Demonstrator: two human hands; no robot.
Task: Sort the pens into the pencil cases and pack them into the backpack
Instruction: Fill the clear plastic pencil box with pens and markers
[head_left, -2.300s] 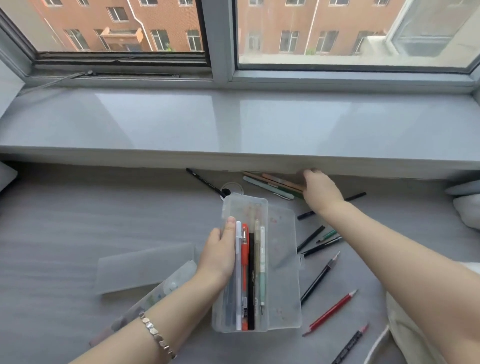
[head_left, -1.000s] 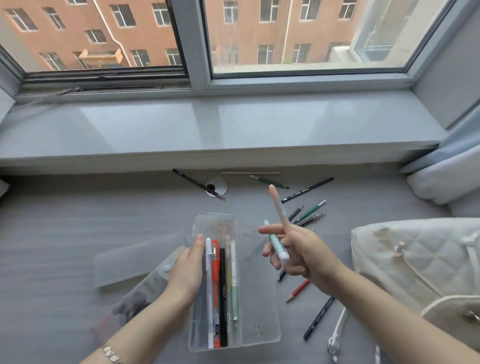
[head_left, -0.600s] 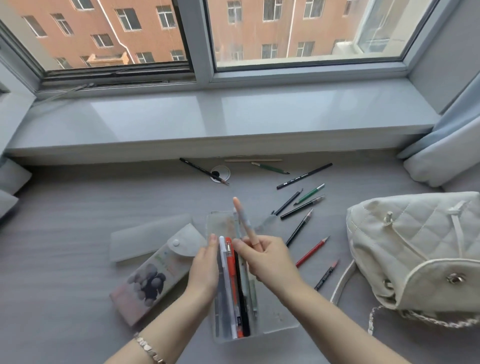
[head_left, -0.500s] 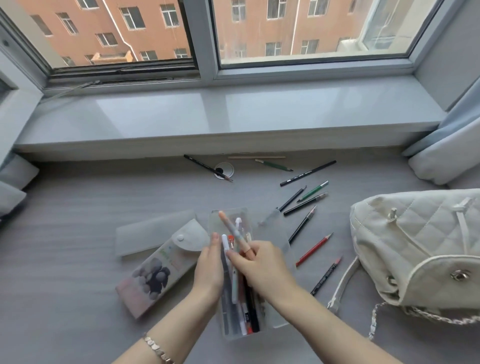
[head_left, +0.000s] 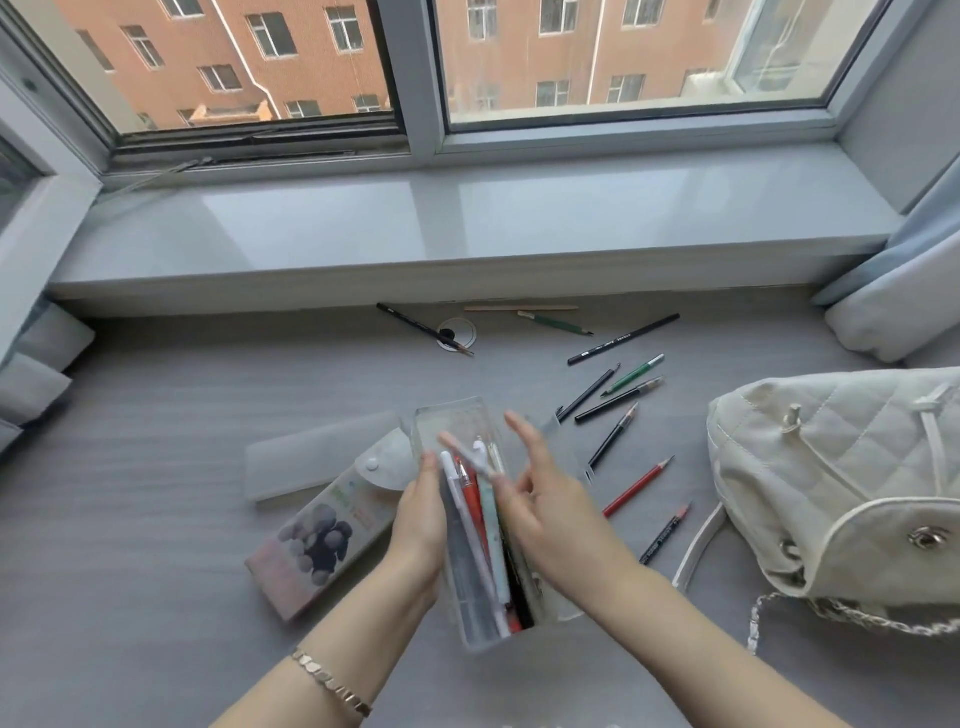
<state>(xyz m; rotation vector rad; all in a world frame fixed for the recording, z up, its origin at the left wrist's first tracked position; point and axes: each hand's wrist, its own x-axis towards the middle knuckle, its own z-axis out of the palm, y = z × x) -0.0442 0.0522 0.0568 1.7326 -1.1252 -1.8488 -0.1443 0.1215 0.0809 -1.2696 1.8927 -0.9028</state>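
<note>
A clear plastic pencil case (head_left: 457, 415) lies open on the grey surface, with white, orange-red, pale green and black pens (head_left: 480, 525) inside. My left hand (head_left: 421, 519) grips its left wall. Over the case's right half my right hand (head_left: 550, 509) hovers with fingers spread; a pale pen (head_left: 467, 454) lies slanted across the pens at my thumb tip. Several loose pencils lie to the right, among them a red pencil (head_left: 639, 486) and a black pencil (head_left: 623, 340). A cream quilted backpack (head_left: 831, 493) sits at the right.
A printed pencil case (head_left: 322, 535) with a snap flap and a frosted flat case (head_left: 317, 457) lie left of the clear one. A black pencil (head_left: 415, 325) crosses a round grommet near the window ledge (head_left: 467, 223). A curtain (head_left: 893, 312) hangs at the right and cushions (head_left: 31, 364) lie at the left.
My right hand brought two pale pens from the ledge to the clear case, lowered them in and spread its fingers. The view shifted, and the backpack and printed case came into sight.
</note>
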